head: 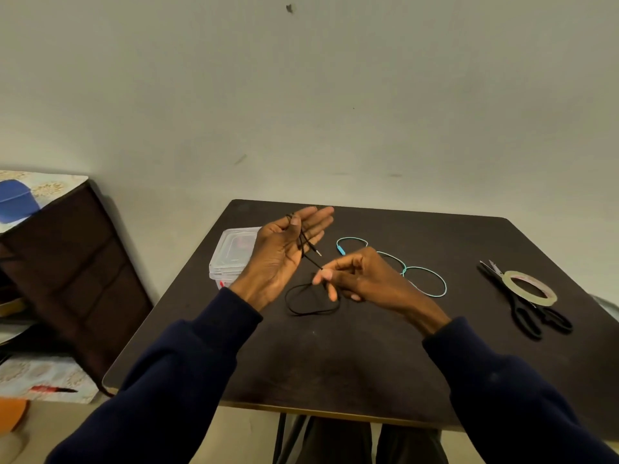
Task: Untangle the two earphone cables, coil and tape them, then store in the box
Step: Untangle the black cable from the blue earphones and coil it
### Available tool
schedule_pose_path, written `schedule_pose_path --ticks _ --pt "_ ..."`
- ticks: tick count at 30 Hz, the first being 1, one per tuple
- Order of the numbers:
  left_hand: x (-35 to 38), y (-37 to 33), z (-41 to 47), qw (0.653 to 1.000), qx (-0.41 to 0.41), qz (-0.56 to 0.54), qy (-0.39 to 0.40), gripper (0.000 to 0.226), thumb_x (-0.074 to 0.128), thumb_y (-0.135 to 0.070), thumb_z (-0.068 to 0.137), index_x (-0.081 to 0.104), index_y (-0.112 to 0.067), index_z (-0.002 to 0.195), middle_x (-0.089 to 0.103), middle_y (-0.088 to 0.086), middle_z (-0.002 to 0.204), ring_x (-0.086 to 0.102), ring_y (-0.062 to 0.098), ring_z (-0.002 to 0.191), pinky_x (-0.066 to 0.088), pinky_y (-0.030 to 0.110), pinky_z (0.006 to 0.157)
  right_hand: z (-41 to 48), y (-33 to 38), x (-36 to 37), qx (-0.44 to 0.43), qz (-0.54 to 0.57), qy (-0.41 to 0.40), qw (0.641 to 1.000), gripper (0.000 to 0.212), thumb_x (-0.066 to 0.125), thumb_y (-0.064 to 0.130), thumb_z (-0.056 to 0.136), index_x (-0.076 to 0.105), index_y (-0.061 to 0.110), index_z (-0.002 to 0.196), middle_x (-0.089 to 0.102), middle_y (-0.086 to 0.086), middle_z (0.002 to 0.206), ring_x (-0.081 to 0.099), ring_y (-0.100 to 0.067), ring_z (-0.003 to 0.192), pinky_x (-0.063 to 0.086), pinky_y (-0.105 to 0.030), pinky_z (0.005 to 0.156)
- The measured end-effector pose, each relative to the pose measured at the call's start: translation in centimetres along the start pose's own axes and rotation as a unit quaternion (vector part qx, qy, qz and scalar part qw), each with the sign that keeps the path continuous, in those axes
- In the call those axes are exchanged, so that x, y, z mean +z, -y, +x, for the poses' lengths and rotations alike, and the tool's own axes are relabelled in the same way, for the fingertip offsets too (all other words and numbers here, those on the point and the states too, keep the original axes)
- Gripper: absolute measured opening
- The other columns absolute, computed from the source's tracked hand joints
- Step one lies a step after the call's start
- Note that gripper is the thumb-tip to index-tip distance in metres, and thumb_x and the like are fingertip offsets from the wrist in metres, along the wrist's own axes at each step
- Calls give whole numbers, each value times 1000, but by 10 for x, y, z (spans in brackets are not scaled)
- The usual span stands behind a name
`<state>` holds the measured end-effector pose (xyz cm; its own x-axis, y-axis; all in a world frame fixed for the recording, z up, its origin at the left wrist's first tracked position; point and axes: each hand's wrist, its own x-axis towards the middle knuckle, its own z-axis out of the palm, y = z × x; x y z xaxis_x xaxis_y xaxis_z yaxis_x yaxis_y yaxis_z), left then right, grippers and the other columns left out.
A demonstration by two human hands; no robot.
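Note:
My left hand (288,249) is raised above the dark table (368,356), palm up with fingers straight, and its thumb presses the black earphone cable (311,308) against the palm. The cable's plug end hangs beside that palm. My right hand (355,276) pinches the same black cable lower down, and a loop of it lies on the table beneath both hands. The teal earphone cable (425,279) lies in loose loops on the table behind my right hand, apart from the black one. A clear plastic box (231,252) with its lid on stands at the table's left edge.
Black scissors (526,309) and a roll of clear tape (529,288) lie at the table's right side. A dark cabinet (77,272) stands left of the table, with patterned cloth and a blue object on it. A plain wall rises behind.

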<state>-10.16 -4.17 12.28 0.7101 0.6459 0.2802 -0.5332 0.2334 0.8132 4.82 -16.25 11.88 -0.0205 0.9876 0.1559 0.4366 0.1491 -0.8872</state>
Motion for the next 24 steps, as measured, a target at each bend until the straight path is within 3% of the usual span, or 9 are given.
schedule_pose_path --ticks 4,7,10,12,15,20,24 --pt "7 7 -4 989 -15 147 -5 32 34 -12 109 56 7 121 68 23 124 65 35 118 45 44 109 -16 8 -1 -28 -120 -3 992 17 65 21 96 78 11 99 71 3 65 52 -3 48 38 -15 51" --pt "14 14 -7 966 -72 247 -10 34 32 -6 108 64 4 107 73 22 101 70 34 94 55 40 91 -20 22 -14 -67 -174 -44 981 12 69 17 93 80 12 94 74 4 69 67 -7 61 50 -19 60" --pt "24 19 -15 956 -124 263 34 37 31 -4 104 66 4 94 68 18 73 59 27 62 50 35 66 -17 37 -27 -98 -215 -73 969 12 69 10 92 80 11 96 74 7 75 69 -3 67 47 -11 61" --pt "30 20 -20 965 -127 225 43 39 30 -6 103 66 3 94 51 9 59 40 17 50 42 31 57 -13 41 -31 -117 -234 -100 960 13 70 9 90 80 13 96 76 8 80 71 -4 73 52 -18 62" --pt "32 17 -24 977 -124 165 49 37 31 -9 103 65 2 95 35 4 59 25 7 47 31 23 49 -6 43 -37 -128 -222 -136 957 10 71 10 90 80 13 93 76 7 85 71 -6 79 53 -18 69" --pt "29 10 -27 986 -136 50 87 35 37 -25 106 61 -2 94 55 7 71 26 2 45 20 18 44 6 45 -42 -145 -194 -161 957 8 74 16 88 79 12 93 76 5 82 72 -9 76 56 -22 71" --pt "30 3 -25 986 -126 9 114 23 37 -16 106 52 -1 97 64 15 86 38 3 48 24 12 40 21 37 -42 -122 -140 -188 964 13 70 22 91 79 14 95 76 1 76 73 -15 74 59 -39 75"
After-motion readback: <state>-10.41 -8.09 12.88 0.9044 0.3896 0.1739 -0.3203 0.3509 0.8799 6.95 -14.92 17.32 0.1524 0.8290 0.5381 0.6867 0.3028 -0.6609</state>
